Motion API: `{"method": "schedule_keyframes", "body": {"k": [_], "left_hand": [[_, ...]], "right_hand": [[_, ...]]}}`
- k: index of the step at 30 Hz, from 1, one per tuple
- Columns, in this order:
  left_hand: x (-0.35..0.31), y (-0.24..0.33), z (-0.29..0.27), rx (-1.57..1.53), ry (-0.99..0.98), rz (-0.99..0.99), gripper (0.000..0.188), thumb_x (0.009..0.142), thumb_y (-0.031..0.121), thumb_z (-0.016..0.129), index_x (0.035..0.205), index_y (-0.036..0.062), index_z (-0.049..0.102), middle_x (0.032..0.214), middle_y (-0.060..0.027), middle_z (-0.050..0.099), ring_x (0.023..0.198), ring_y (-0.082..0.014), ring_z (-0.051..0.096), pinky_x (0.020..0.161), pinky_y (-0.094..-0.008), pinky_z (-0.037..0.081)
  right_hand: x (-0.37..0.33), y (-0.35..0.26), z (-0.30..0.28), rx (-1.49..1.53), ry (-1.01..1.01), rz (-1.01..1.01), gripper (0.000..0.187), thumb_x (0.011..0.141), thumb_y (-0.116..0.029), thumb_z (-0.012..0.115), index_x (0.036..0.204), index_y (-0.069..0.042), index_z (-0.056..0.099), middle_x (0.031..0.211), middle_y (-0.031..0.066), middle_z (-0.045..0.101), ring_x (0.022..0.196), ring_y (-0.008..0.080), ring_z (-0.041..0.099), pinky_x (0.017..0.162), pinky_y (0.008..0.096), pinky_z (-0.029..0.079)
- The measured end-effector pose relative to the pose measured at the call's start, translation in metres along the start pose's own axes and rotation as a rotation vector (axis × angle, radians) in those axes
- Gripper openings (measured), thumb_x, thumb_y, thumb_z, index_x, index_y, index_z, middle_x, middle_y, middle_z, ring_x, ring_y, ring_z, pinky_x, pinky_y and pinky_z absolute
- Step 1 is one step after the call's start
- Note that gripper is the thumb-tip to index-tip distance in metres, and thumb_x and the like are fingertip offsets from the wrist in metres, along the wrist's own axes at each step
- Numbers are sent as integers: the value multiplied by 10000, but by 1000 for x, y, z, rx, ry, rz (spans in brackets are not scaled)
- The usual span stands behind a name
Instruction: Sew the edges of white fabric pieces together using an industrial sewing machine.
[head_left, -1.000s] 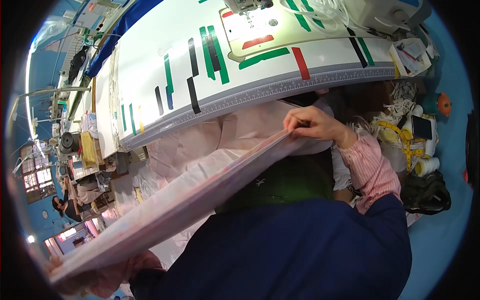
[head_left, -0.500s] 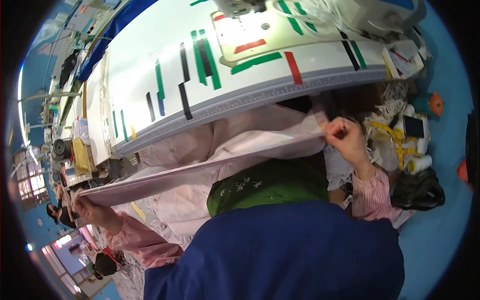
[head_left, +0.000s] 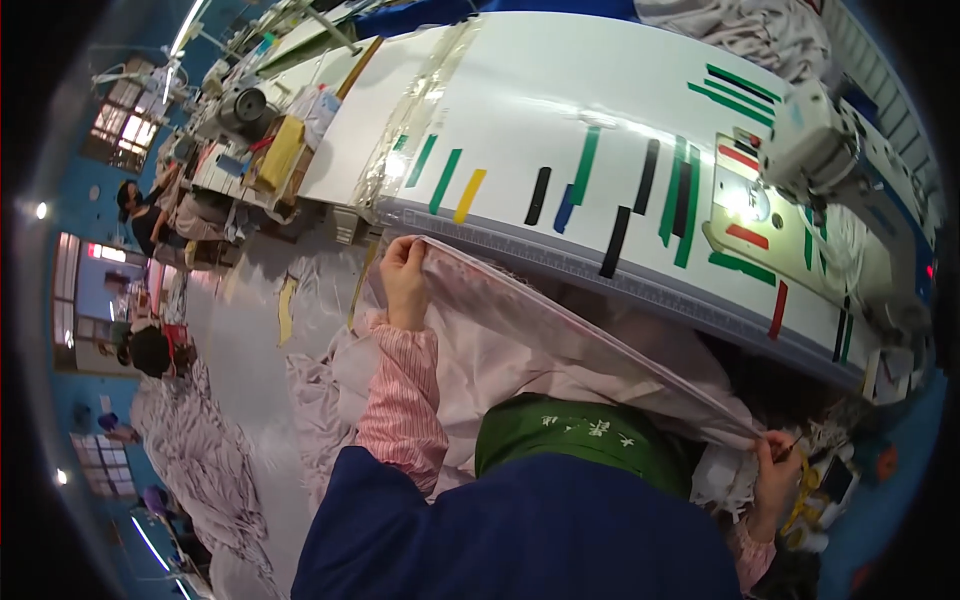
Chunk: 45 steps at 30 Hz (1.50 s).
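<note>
A pale pink fabric piece (head_left: 560, 325) is stretched between my two hands along the front of the white sewing table (head_left: 520, 90). My left hand (head_left: 405, 285) pinches its upper left end, close to the table's front left corner. At the lower right, my right hand (head_left: 776, 475) is closed on the other end. A thin dark thing sticks out by its fingers, too small to make out. The folded edge runs taut and straight between the hands, slanting down to the right. Below it, the rest of the cloth hangs in loose folds over my green apron (head_left: 580, 435).
A sewing machine (head_left: 815, 140) stands at the table's right. Coloured tape strips (head_left: 590, 165) and a ruler strip (head_left: 640, 290) mark the tabletop. Heaped fabric (head_left: 200, 460) lies on the left. Thread spools and a yellow tape measure (head_left: 800, 515) are beside my right hand. Other people sit far left.
The view has swung left, bringing more of the table's left end into sight. My left hand has risen to the table's corner, and the fabric's slant has reversed. Both hands keep their hold.
</note>
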<state>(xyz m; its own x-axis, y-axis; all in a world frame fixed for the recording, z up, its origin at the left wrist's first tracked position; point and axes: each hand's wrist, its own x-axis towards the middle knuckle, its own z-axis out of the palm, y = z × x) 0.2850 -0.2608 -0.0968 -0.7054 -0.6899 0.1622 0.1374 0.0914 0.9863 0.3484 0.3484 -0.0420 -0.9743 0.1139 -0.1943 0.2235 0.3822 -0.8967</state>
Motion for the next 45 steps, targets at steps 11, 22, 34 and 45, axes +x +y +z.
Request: {"method": "schedule_keyframes", "body": {"k": [11, 22, 34, 45], "left_hand": [[29, -5, -6, 43, 123, -183, 77, 864, 28, 704, 912, -26, 677, 835, -43, 683, 728, -84, 607, 675, -201, 476], [41, 3, -14, 4, 80, -373, 133, 825, 10, 742, 917, -18, 650, 816, -62, 675, 731, -116, 631, 662, -212, 500], [90, -34, -81, 106, -164, -441, 211, 907, 109, 686, 1080, -10, 664, 964, -50, 681, 860, -135, 631, 747, -268, 517], [109, -49, -101, 121, -180, -473, 189, 931, 137, 664, 1083, 25, 661, 1024, -58, 684, 912, -153, 645, 793, -285, 531]], "right_hand": [[18, -32, 25, -18, 48, -219, 38, 923, -18, 575, 885, -17, 575, 815, -8, 518, 668, 54, 460, 629, 202, 354], [29, -32, 25, 48, 25, 36, 29, 953, -46, 558, 948, -62, 583, 757, -3, 618, 572, 22, 387, 545, 174, 298], [47, -31, 33, 101, 7, 59, 42, 881, -53, 644, 905, -18, 644, 741, -16, 631, 655, 48, 548, 607, 199, 438], [86, -37, 42, 29, 54, -54, 56, 868, -54, 666, 865, 1, 666, 694, -36, 620, 606, 20, 489, 568, 192, 396]]}}
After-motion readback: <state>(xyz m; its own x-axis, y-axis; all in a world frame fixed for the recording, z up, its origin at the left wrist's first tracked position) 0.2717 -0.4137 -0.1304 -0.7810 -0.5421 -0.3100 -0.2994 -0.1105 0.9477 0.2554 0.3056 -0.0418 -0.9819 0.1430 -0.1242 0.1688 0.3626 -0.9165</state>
